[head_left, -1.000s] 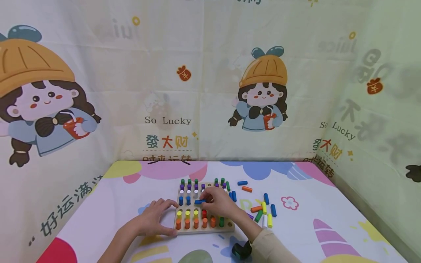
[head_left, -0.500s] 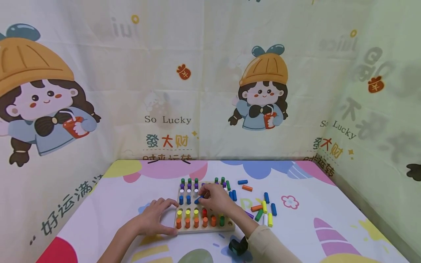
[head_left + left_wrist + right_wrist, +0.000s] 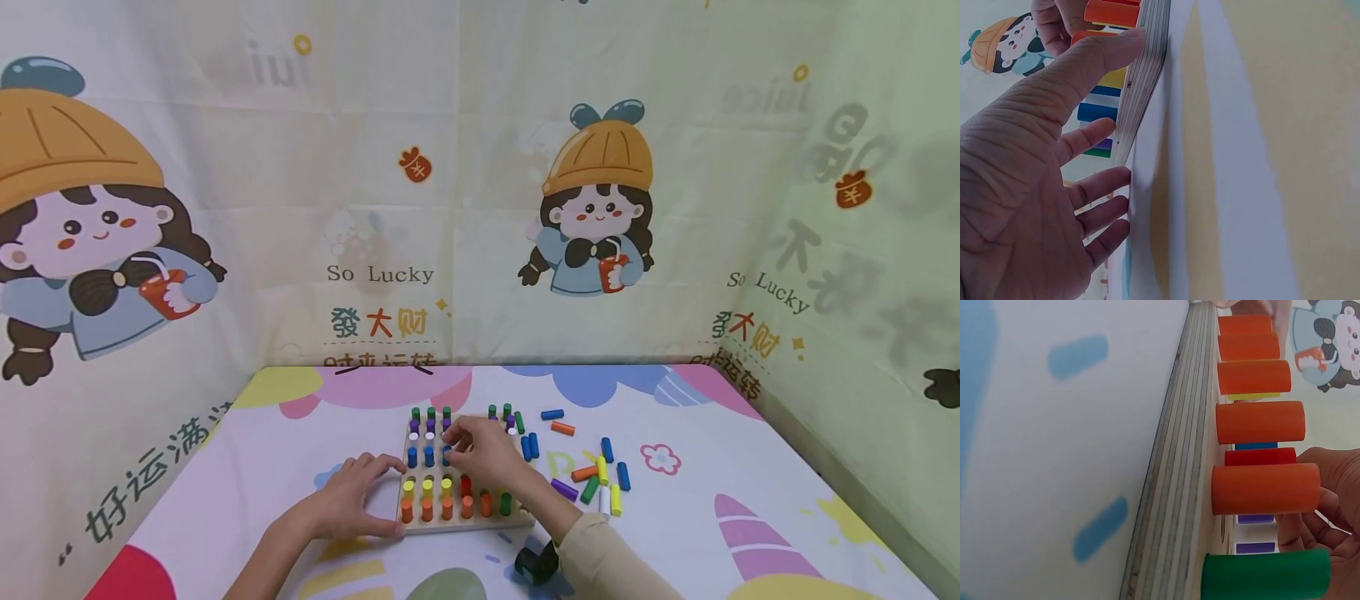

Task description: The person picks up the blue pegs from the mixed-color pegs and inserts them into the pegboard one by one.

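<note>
A wooden pegboard lies on the table with rows of coloured pegs standing in it. My right hand is over its middle, thumb and fingertips pinching a blue peg. That peg stands upright, third in line with two other blue pegs; the fingers partly cover it. My left hand lies at the board's left side, thumb and index fingertip against the edge, fingers fairly straight. In the right wrist view, orange pegs and a green peg hide part of my right hand.
Right of the board lie loose pegs: blue, orange, yellow, white, purple and green. A black object is beside the right sleeve. A printed cloth wall stands behind the table.
The blue peg in my right hand has turned from lying flat, through tilted, to upright in the blue row. My left hand has stayed at the board's edge.
</note>
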Tool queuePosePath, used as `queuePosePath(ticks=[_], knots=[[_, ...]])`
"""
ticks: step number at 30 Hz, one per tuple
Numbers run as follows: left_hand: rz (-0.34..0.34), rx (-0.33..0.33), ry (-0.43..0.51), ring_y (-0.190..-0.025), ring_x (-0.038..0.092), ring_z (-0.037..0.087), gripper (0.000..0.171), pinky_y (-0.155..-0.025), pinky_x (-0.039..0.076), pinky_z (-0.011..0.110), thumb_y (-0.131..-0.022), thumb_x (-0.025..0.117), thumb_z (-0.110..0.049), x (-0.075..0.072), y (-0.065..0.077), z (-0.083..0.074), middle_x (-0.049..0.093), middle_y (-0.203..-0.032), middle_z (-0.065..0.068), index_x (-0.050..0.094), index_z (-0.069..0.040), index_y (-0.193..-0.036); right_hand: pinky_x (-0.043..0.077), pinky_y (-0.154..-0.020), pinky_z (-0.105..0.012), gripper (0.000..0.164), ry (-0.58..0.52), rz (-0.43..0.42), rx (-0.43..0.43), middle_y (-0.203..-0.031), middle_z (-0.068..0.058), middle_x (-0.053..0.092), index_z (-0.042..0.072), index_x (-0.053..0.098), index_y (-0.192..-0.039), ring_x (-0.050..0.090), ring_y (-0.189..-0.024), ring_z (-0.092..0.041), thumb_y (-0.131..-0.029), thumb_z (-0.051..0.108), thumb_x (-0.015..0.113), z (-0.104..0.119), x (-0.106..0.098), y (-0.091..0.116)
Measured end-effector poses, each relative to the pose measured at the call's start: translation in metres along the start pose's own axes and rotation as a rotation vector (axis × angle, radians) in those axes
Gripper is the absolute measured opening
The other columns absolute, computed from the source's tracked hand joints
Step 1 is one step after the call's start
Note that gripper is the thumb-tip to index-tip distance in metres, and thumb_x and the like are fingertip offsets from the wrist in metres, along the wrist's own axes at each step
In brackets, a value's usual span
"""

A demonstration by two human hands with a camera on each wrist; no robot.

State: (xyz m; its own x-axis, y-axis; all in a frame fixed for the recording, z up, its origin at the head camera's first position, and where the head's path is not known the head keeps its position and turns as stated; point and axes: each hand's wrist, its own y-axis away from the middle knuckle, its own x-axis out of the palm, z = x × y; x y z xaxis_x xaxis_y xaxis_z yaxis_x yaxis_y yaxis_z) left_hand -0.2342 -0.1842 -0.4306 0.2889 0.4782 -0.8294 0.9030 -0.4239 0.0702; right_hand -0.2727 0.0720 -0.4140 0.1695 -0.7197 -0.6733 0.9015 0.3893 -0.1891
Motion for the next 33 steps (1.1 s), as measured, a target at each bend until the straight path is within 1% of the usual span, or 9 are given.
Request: queuePosePath(ticks=[8,11,15,18,22,26,33], knots=[[0.004,0.009,0.005,-0.114,0.046,0.033,0.07,-0.097,0.04,0.069,-0.074,0.09,-0.047,-0.001,0.001,0.0,0.052,-0.128,0.008,0.053,-0.03,-0.131,0.056,-0.075,-0.022,0.014,-0.046,-0.009,-0.011,-0.103,-0.005,0.07,0.009,0.071,-0.107,0.063,-0.088,-0.013,-0.093,0.01,0.075,0.008,-0.005,0.009],[0.002,0.007,0.007,-0.115,0.046,0.033,0.07,-0.097,0.04,0.069,-0.073,0.09,-0.046,-0.001,0.001,0.0,0.052,-0.129,0.008,0.053,-0.031,-0.131,0.055,-0.076,-0.021,0.016,-0.056,-0.015,-0.034,-0.105,-0.007,0.071,0.007,0.07,-0.108,0.064,-0.089,-0.013,-0.093,0.01,0.075,0.011,-0.009,0.014],[0.0,0.005,0.006,-0.115,0.046,0.033,0.071,-0.097,0.04,0.069,-0.073,0.091,-0.046,-0.001,0.001,0.0,0.052,-0.129,0.007,0.053,-0.031,-0.131,0.053,-0.075,-0.02,0.016,-0.054,-0.033,-0.073,-0.104,-0.006,0.071,0.006,0.071,-0.108,0.064,-0.088,-0.012,-0.093,0.011,0.075,0.015,-0.013,0.022],[0.001,0.002,0.006,-0.114,0.046,0.033,0.071,-0.096,0.04,0.069,-0.073,0.091,-0.046,-0.001,0.001,0.0,0.053,-0.129,0.007,0.053,-0.031,-0.131,0.053,-0.076,-0.021,0.015,-0.054,-0.043,-0.086,-0.103,-0.005,0.071,0.006,0.071,-0.107,0.064,-0.088,-0.011,-0.093,0.011,0.075,0.016,-0.017,0.028],[-0.004,-0.001,0.001,-0.115,0.046,0.033,0.071,-0.097,0.04,0.069,-0.072,0.091,-0.047,0.0,0.0,0.0,0.053,-0.129,0.007,0.053,-0.031,-0.13,0.053,-0.077,-0.022,0.016,-0.051,-0.048,-0.084,-0.103,-0.006,0.071,0.006,0.071,-0.108,0.064,-0.087,-0.012,-0.093,0.012,0.074,0.013,-0.022,0.035],[-0.01,-0.002,-0.005,-0.115,0.046,0.033,0.071,-0.097,0.04,0.069,-0.072,0.091,-0.046,0.0,0.001,-0.001,0.053,-0.128,0.006,0.053,-0.031,-0.13,0.053,-0.077,-0.022,0.017,-0.045,-0.063,-0.072,-0.102,-0.003,0.07,0.006,0.07,-0.108,0.064,-0.087,-0.012,-0.093,0.012,0.075,0.007,-0.028,0.04],[-0.01,-0.017,0.001,-0.117,0.046,0.033,0.07,-0.099,0.039,0.069,-0.072,0.091,-0.046,0.002,0.001,0.0,0.053,-0.129,0.006,0.053,-0.032,-0.13,0.053,-0.075,-0.022,0.015,-0.025,-0.109,-0.073,-0.096,0.001,0.069,0.006,0.069,-0.105,0.064,-0.087,-0.016,-0.093,0.011,0.076,-0.01,-0.037,0.044]])
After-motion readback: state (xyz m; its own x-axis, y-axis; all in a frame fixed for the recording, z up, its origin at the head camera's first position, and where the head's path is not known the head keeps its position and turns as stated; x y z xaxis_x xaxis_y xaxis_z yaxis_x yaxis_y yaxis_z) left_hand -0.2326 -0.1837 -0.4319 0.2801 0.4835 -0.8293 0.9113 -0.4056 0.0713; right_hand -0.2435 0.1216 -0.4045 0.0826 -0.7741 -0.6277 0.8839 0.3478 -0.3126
